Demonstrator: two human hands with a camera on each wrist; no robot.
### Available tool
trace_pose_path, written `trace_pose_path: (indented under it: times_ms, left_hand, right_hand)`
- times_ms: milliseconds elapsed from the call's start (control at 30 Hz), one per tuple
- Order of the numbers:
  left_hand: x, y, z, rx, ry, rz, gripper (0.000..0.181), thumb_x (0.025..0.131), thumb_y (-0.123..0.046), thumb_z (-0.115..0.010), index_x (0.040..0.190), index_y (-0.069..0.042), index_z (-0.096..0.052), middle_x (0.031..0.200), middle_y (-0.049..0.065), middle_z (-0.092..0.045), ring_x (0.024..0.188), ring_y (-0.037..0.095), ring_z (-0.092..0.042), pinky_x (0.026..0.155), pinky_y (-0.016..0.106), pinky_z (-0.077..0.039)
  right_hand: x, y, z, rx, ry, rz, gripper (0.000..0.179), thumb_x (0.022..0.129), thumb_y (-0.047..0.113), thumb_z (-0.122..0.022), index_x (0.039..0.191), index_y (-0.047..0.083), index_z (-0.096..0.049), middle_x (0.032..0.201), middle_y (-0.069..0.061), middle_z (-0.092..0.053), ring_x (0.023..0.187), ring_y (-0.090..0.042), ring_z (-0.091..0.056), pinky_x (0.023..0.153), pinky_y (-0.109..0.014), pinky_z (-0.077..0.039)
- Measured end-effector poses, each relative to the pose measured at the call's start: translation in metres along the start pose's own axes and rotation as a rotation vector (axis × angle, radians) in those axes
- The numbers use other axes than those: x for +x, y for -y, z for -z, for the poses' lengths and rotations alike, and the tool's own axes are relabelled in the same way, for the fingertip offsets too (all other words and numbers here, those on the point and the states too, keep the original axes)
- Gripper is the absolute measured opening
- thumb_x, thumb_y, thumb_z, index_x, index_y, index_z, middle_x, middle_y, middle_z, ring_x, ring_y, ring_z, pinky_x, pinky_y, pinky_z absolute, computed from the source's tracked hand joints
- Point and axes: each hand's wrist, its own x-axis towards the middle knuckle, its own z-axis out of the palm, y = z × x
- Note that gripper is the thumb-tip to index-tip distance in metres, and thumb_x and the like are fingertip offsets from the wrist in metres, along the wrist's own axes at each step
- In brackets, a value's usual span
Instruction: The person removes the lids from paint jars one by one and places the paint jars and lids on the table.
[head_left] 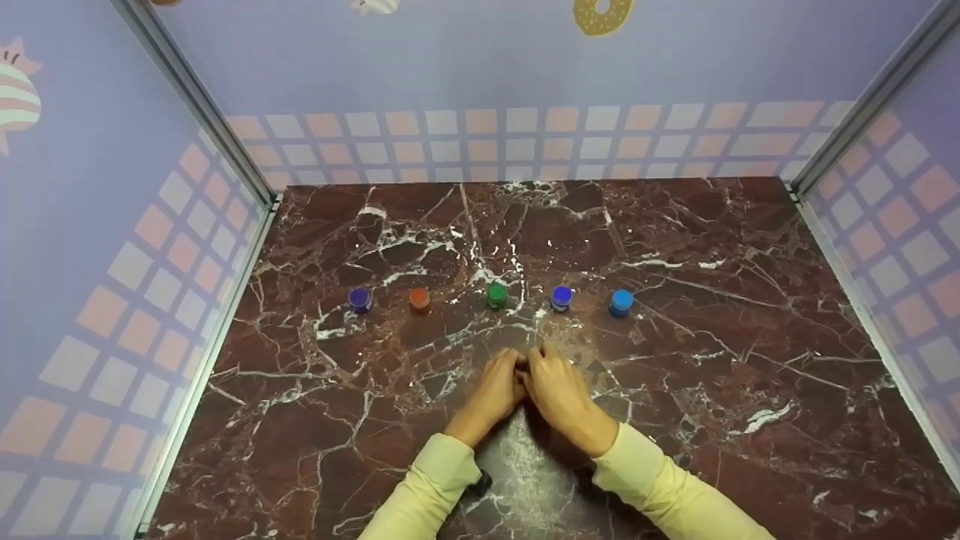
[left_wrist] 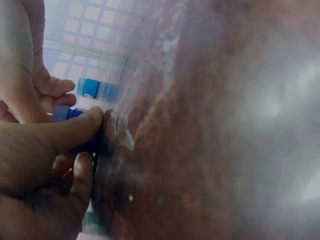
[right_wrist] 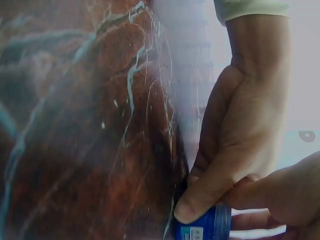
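Note:
My two hands meet low in the middle of the head view, over the marbled tabletop. My left hand (head_left: 493, 390) grips the body of a small blue paint jar (right_wrist: 202, 222), its thumb pressed along the side near the table. At the jar's translucent ribbed lid (right_wrist: 223, 220), the curled fingers of my right hand (right_wrist: 295, 192) take hold from above. The jar appears upright, base close to or on the table. In the head view my hands hide it. The left wrist view shows the right hand (left_wrist: 30, 75) above the left hand (left_wrist: 50, 160).
Beyond my hands, a spaced row of small jars stands on the table (head_left: 720, 420): dark purple (head_left: 360, 300), orange (head_left: 419, 301), green (head_left: 496, 295), blue (head_left: 562, 298) and light blue (head_left: 621, 302). Patterned panels (head_left: 525, 75) enclose the back and both sides.

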Motion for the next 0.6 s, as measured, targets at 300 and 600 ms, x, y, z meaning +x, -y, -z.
trace_pose_path:
  times_ms: [300, 600]
  left_hand:
    - [0.001, 0.0, -0.002, -0.008, -0.022, 0.017, 0.03, 0.069, 0.005, -0.082, 0.09, 0.001, -0.06, 0.08, 0.008, -0.057, 0.075, 0.027, -0.058, 0.074, 0.04, -0.05]
    - [0.003, -0.002, 0.0, -0.006, 0.03, 0.081, 0.033, 0.073, -0.006, -0.089, 0.088, -0.001, -0.06, 0.081, 0.005, -0.056, 0.078, 0.026, -0.056, 0.076, 0.042, -0.048]
  right_hand:
    - [-0.001, -0.024, 0.007, 0.222, 0.088, 0.165, 0.013, 0.088, -0.001, -0.077, 0.096, 0.0, -0.067, 0.092, -0.009, -0.055, 0.074, -0.027, -0.064, 0.062, -0.039, -0.057]
    - [0.004, -0.039, 0.012, 0.333, 0.186, 0.258, 0.021, 0.087, -0.003, -0.077, 0.107, 0.0, -0.074, 0.101, -0.011, -0.063, 0.093, -0.027, -0.066, 0.081, -0.04, -0.058]
